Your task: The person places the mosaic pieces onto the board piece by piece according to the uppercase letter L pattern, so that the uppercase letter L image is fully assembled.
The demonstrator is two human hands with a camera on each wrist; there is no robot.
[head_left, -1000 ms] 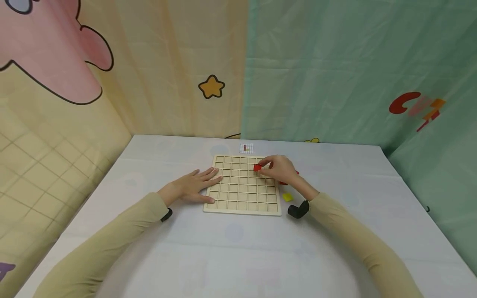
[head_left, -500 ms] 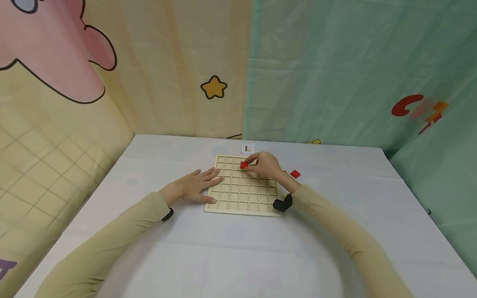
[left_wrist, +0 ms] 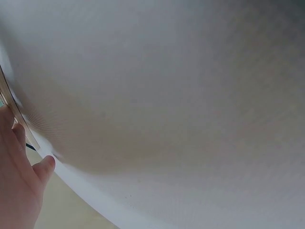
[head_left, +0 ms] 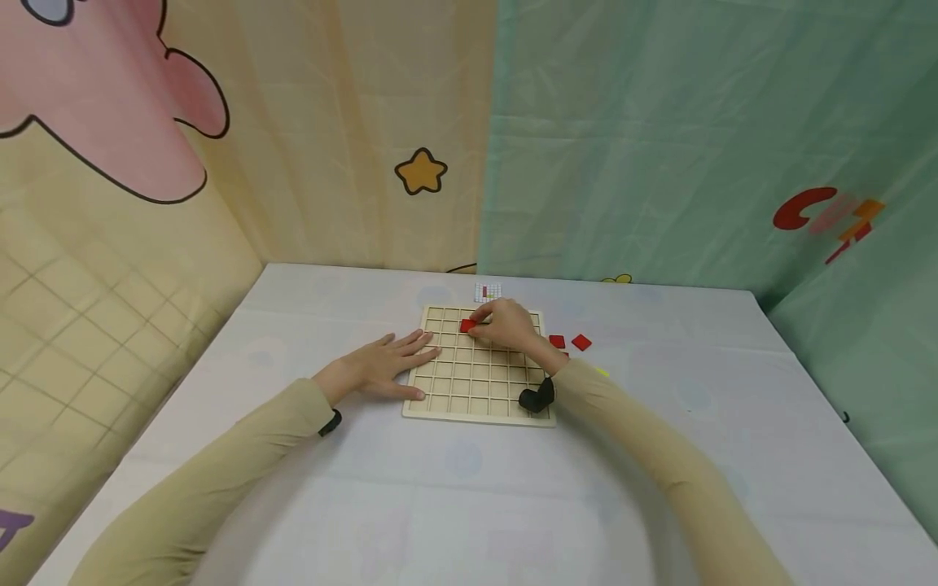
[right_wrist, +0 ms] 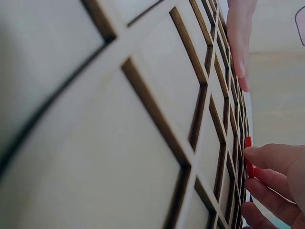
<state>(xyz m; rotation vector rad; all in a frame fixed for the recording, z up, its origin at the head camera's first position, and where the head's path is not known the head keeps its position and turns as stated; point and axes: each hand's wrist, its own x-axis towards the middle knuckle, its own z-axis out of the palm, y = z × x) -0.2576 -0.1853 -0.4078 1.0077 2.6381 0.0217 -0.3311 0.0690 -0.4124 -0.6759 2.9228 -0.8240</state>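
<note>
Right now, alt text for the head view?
A person's right hand pinches a red square tile over the far rows of a wooden grid board on a white table. The left hand rests flat at the board's left edge; two more red tiles lie right of it.

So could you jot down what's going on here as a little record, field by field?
Surface: table under a pale cloth
Board: wooden grid board, square cells
Left hand: left hand lies flat, fingers on the board's left edge
Right hand: right hand pinches a red tile over the board's far rows
Spare pieces: two red tiles on the cloth to the right of the board
Card: small pattern card beyond the board
Backdrop: cartoon curtains
</note>
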